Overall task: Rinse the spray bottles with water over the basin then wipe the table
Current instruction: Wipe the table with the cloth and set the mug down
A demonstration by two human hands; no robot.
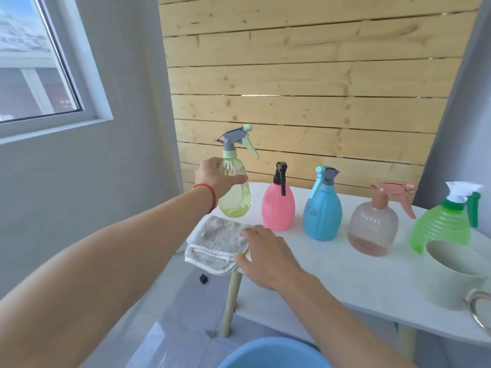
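Left hand [212, 179] grips the ribbed, clear yellow-green bottle [235, 192], grey-and-mint trigger on top; right hand [265, 254] rests flat-fingered on the grey cloth [215, 241].

Head view, looking forward and down, table [332, 274] close

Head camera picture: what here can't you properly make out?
- Blue basin: cut off by the bottom edge; its inside is unseen.
- Metal object: cut by the right edge, unidentifiable.
- Cup: partly cut off; contents not visible.
- Right hand on the cloth: its fingertips hide whether it pinches or just presses.
- Yellow bottle: the left hand covers part of it.
- Window: the view outside is blurred.
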